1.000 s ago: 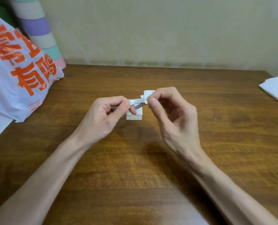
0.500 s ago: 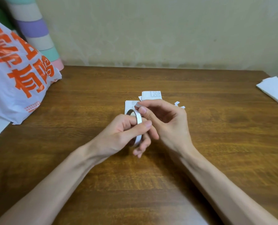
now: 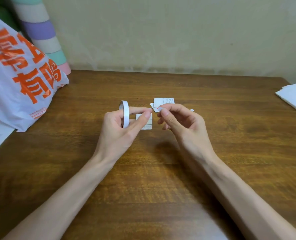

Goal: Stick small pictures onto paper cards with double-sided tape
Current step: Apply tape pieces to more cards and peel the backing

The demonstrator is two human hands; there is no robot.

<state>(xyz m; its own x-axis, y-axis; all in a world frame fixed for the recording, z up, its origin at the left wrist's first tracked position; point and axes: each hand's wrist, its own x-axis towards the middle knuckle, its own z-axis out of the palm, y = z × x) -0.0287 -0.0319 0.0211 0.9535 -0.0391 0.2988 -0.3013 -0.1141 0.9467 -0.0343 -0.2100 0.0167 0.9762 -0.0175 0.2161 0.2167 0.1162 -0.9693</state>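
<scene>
Head view: left hand (image 3: 119, 125) grips the tape roll (image 3: 125, 113). The roll is upright on edge with a finger through the core. Thumb and forefinger tips are closed together just right of the roll; can't tell if a loose tape end sits between them. Right hand (image 3: 180, 122) is a bit further right of the roll, apart from the left hand. Its thumb and forefinger pinch what looks like a short tape piece (image 3: 159, 108), too small and blurred to be sure. Its other fingers are loosely curled.

Paper, relative to the roll:
- One printed card (image 3: 146, 126) lies flat on the table (image 3: 143, 187) just right of the roll, partly behind the left thumb.
- A small stack of printed slips (image 3: 163, 101) is further right and beyond, behind the right fingertips.
- A tiny white scrap (image 3: 192, 110) is right of that.
- Far left is a white plastic bag (image 3: 22, 75) with orange print.
- Far right is a folded white sheet (image 3: 294, 97).

Handling, my read:
- The tape piece weighs nothing, is limp and sticky, and will curl onto skin or itself. Hold it by the very end only, lay one end down, then smooth along.
- The cards are thin, light paper that likely slides on the wood and creases easily. Pin a corner with a free fingertip while pressing.
- The roll is stiff and light, so the core grip is fine.

Likely next: land the piece on the card by the roll.
</scene>
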